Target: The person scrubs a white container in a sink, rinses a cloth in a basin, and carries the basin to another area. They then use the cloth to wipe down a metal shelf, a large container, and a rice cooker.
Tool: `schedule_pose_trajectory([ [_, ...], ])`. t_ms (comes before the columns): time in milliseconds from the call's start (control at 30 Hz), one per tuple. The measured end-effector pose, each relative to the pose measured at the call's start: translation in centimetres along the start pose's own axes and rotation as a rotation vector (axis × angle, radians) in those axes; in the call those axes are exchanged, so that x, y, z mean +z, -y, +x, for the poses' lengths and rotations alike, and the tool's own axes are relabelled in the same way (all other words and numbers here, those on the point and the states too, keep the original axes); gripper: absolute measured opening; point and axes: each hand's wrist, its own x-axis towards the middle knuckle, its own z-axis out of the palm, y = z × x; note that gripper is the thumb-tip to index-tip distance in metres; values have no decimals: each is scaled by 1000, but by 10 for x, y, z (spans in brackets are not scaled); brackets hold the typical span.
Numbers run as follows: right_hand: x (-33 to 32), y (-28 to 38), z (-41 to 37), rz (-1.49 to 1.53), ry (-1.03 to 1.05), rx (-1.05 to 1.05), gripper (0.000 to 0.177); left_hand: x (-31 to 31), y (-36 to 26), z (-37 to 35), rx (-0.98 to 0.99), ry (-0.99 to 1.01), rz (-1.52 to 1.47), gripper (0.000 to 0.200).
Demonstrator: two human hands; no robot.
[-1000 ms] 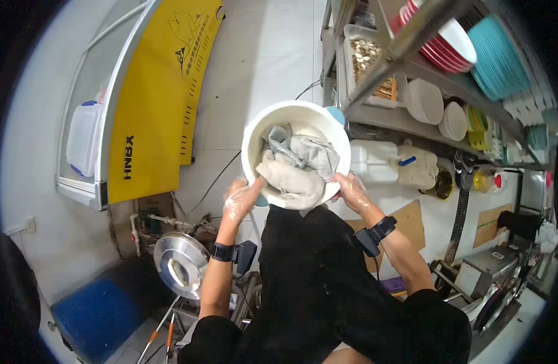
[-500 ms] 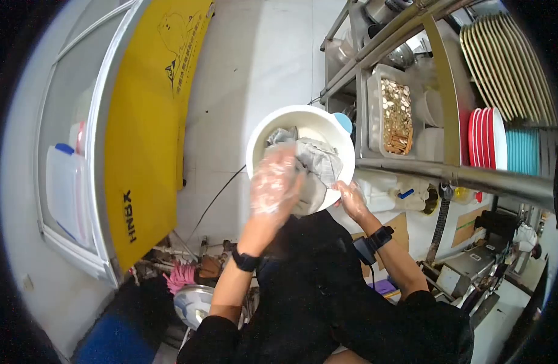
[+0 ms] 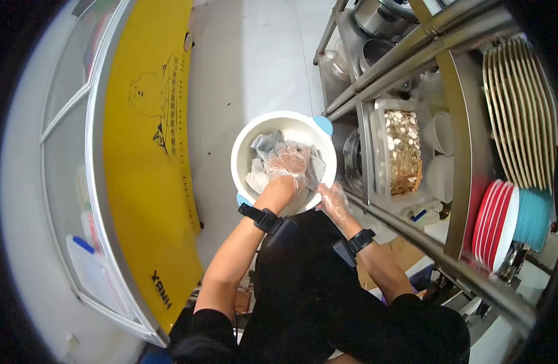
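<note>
A round white basin [image 3: 242, 145] with light blue handles is held in front of my body. Wet-looking grey and whitish pieces [image 3: 257, 176], whose nature I cannot make out, lie inside it. My left hand [image 3: 289, 165], in a clear plastic glove, reaches down into the basin and presses among the pieces, its fingertips partly hidden by them. At the basin's lower right rim, my right hand [image 3: 334, 203], also gloved in clear plastic, grips the edge. Black bands are on both wrists.
A yellow freezer [image 3: 148, 151] with glass doors stands on the left. On the right, a metal shelf [image 3: 467, 139] bears a clear container of mushroom-like slices [image 3: 403, 145], red plates [image 3: 491, 224], teal plates [image 3: 534, 218] and beige plates [image 3: 521, 109].
My left hand has gone from above the basin's left side down into the pieces. The basin sits slightly further left in view, and the view has shifted, with the shelf lower and closer.
</note>
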Motion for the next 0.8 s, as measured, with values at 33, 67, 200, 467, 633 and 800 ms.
schedule_pose_trajectory([
  [33,-1,19,7,4,13,62,37,16,12,9,124,-214,7,57],
  [67,-1,30,13,12,10,76,37,37,22,18,250,-428,9,48],
  [200,-11,67,53,58,-33,82,41,121,49,83,182,-338,6,21],
  [467,-9,43,133,-11,-102,65,43,11,59,156,294,-361,-70,19],
  [633,-9,105,163,31,-119,188,41,-59,73,204,248,38,-169,25],
  [800,10,117,203,55,-223,282,42,-63,101,252,338,128,-188,35],
])
